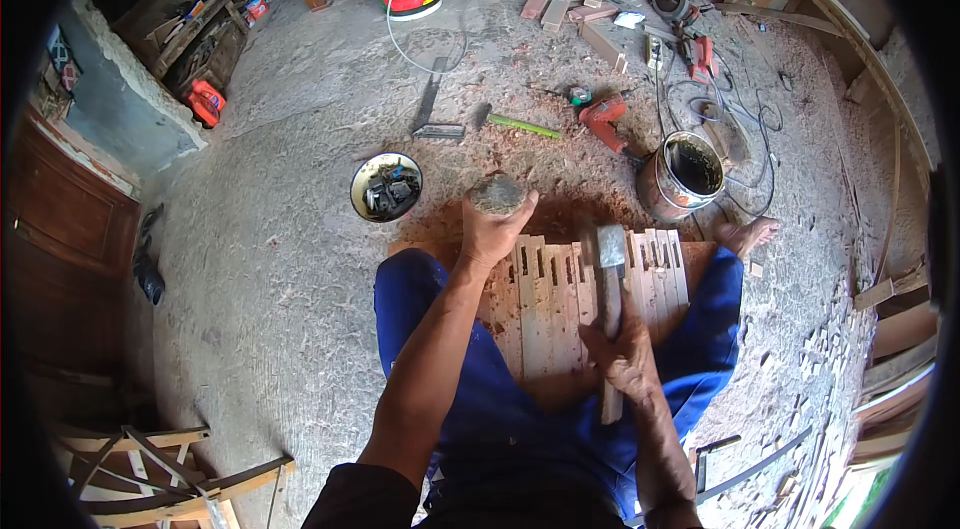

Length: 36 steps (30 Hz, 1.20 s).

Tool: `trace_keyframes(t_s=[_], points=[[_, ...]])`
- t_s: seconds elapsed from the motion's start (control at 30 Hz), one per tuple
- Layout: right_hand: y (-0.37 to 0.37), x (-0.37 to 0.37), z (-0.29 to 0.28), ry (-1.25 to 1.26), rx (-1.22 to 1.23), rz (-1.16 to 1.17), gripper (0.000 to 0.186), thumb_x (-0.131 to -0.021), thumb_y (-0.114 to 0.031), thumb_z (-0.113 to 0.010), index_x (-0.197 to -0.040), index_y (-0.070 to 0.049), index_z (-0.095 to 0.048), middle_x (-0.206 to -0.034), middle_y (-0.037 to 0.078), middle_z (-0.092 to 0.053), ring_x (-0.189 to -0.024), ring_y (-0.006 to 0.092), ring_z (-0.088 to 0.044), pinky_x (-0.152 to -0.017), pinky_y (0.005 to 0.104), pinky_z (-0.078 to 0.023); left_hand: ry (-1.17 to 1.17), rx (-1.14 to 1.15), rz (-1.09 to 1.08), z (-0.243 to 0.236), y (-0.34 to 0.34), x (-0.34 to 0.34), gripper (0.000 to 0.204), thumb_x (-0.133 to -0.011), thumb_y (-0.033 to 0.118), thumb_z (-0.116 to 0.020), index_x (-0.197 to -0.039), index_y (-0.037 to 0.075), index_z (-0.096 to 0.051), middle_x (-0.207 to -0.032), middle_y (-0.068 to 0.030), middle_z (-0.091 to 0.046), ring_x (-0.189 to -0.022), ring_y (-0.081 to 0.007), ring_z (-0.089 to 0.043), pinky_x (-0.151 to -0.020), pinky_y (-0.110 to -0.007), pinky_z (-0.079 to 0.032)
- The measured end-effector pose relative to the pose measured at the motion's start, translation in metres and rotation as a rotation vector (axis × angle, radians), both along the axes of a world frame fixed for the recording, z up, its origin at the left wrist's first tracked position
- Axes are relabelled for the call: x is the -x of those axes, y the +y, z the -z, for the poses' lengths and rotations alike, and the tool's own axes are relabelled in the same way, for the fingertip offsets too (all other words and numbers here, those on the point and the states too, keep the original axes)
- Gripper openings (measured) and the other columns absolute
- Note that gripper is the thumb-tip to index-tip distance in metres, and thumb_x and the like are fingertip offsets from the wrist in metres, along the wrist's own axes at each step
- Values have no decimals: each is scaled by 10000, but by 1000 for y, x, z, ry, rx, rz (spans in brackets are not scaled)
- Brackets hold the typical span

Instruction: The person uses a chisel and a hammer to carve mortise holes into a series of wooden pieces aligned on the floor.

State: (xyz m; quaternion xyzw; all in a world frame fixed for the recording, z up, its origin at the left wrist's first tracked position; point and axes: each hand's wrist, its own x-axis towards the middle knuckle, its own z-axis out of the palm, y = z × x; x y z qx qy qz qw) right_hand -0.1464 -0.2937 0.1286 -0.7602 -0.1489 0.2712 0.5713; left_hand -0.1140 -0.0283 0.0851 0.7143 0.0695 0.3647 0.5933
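Between the blue-trousered knees (pixel 408 281) lie slotted wooden strips (pixel 540 319), side by side, long axes running away from the person, slots toward the far ends. The right hand (pixel 628 359) is nearer — it sits over them, right of their middle, fingers closed round a grey-headed tool (pixel 609 299) that points away too, roughly along their length. By their far-left corner, the left hand (pixel 490 231) has its fingers wrapped about a round-topped block (pixel 499 195) — its long axis I can't make out.
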Motion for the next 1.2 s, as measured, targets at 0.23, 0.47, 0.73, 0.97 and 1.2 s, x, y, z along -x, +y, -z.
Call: trace_keyframes(t_s=[0.23, 0.47, 0.73, 0.97, 1.2], points=[[22, -15, -74, -432, 128, -62, 632, -873, -89, -690, -1435, -51, -403, -808, 185, -674, -706, 272, -692, -664, 391, -538, -99, -8, -171, -5, -27, -11, 183, -822, 110, -811, -781, 33, -651, -716, -32, -673, -611, -132, -615, -585, -285, -496], [22, -11, -78, -317, 67, -57, 647, -876, -73, -694, -1454, -79, -403, -765, 102, -641, -673, 167, -627, -655, 340, -527, -142, 444, 96, 27, 44, 19, 150, -877, 55, -722, -839, 35, -579, -653, -47, -608, -545, -128, -567, -484, -297, -427], [12, -15, -54, -323, 87, -37, 666, -868, -74, -705, -1461, -67, -403, -764, 95, -647, -682, 178, -645, -653, 342, -529, -22, -70, 8, -2, -6, 0, 181, -866, 49, -743, -756, 42, -599, -609, -9, -586, -510, -102, -537, -460, -282, -415], [2, -15, -60, -415, 149, -90, 669, -862, -115, -702, -1453, -43, -397, -789, 179, -676, -743, 303, -721, -680, 397, -549, 12, 125, -129, 19, 11, 14, 163, -829, 162, -798, -800, 60, -674, -673, -42, -679, -577, -137, -652, -540, -301, -542], [15, -18, -63, -504, 198, -181, 664, -872, -89, -665, -1465, -64, -367, -861, 261, -665, -789, 425, -694, -676, 458, -548, -49, -234, 68, 6, -20, 5, 179, -766, 48, -787, -901, 21, -675, -849, -72, -731, -765, -167, -708, -700, -310, -556]])
